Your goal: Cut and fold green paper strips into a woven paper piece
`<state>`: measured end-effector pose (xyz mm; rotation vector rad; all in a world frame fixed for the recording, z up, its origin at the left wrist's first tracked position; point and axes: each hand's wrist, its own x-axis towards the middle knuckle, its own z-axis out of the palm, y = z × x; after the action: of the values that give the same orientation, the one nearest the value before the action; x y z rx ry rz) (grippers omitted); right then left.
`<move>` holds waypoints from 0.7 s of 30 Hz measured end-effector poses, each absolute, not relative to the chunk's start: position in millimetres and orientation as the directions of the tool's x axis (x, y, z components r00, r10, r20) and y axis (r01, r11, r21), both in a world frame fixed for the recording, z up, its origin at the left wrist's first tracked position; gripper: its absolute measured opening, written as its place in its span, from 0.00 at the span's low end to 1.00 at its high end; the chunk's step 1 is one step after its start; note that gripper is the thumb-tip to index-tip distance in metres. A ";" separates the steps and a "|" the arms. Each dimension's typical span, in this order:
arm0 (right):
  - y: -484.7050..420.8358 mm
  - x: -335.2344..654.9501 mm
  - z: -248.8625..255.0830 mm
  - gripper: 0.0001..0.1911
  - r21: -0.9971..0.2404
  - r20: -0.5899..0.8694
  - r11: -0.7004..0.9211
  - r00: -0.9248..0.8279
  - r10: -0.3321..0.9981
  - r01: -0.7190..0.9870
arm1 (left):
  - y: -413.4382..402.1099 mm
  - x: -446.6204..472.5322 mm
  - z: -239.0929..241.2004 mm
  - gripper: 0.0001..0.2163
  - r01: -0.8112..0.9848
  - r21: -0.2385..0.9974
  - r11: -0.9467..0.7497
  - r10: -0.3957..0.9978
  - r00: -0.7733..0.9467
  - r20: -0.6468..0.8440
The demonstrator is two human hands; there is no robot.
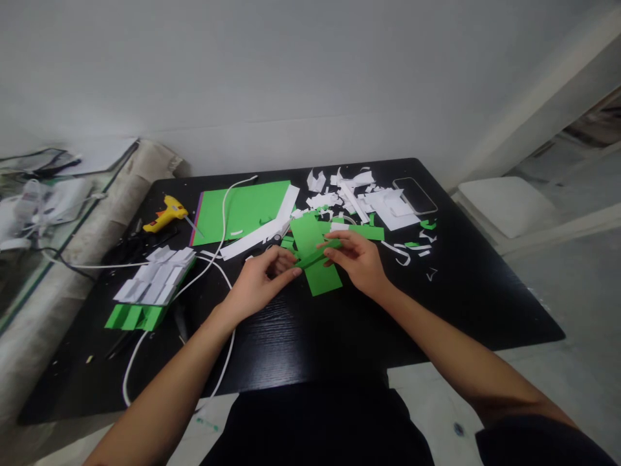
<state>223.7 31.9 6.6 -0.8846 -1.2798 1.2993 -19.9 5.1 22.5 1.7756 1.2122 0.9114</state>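
Between my two hands is a narrow folded strip of green paper [317, 254]. My left hand [268, 275] pinches its left end between thumb and fingers. The other end is in the fingers of my right hand [355, 257]. Under the strip lies a wider green paper piece [324, 279], partly covered by my hands. A further green strip [366, 231] runs out to the right beyond my right fingers. Behind my left hand, a pair of scissors [275, 239] shows in part, close to a long white paper strip [257, 238].
Green sheets [242, 210] lie at the back of the black table [301, 346]. A yellow glue gun [167, 215] rests at left, near a folded white-and-green paper piece [152, 278]. A white cable [224, 226] loops across the left side. White scraps [356, 194] are heaped at back right.
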 end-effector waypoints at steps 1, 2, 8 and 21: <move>32.1 223.5 5.8 0.22 -0.976 0.141 0.109 -0.162 0.977 -0.188 | 4.9 -19.2 21.9 0.12 0.371 0.903 -0.216 0.951 0.288 0.109; 32.2 223.3 5.1 0.24 -0.977 0.118 0.087 -0.159 0.980 -0.194 | 4.8 -18.6 21.5 0.13 0.366 0.909 -0.199 0.952 0.293 0.091; 32.8 222.6 3.2 0.22 -0.981 0.050 0.021 -0.149 0.988 -0.195 | 5.9 -16.1 20.2 0.11 0.363 0.923 -0.125 0.959 0.282 0.019; 32.6 220.0 3.1 0.19 -0.981 0.027 0.003 -0.125 0.992 -0.194 | 6.6 -13.6 18.2 0.13 0.220 0.973 0.074 0.883 0.439 -0.166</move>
<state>220.0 32.6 3.1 -0.9897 -1.1604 1.3760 -13.6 6.6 18.2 1.4437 1.0430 0.6663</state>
